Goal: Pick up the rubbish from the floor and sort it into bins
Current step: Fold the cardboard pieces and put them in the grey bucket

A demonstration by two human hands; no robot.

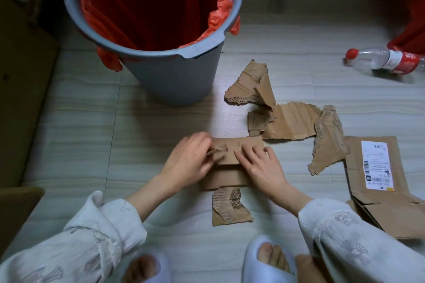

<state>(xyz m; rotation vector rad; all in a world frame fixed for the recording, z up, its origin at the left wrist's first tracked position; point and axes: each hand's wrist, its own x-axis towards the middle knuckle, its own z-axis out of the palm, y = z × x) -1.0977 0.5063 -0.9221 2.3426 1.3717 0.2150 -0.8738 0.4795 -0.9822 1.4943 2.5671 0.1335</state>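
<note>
Open floor: pale wood-grain floor (76,108) lies bare to the left of the hands, up to a dark brown cardboard box wall (20,89) at the left edge.
Bin: round grey plastic bin with a crinkled red liner bag (184,76) stands upright ahead and a little left of the hands, its mouth open.
Held piece: flat rectangular brown cardboard piece (230,172) lies on the floor under both hands, near the bin's base but apart from it.
Left hand: left hand (188,161) has curled fingers pinching a torn flap at the piece's left end.
Right hand: right hand (259,163) lies palm-down with straight, spread fingers pressing the top of the same piece.
Scrap near feet: small torn corrugated scrap with a black printed patch (230,209) lies just below the held piece, ahead of the pale slippers (264,257).
Torn pile: ragged, creased brown corrugated pieces (287,122) overlap on the floor to the right of the bin, crowding that side.
Labelled sheet: flattened brown carton with a white shipping label (377,167) lies at the right, beside the torn pile.
Bottle: clear plastic bottle with red cap and red label (386,62) lies on its side far right, well apart from the hands.
</note>
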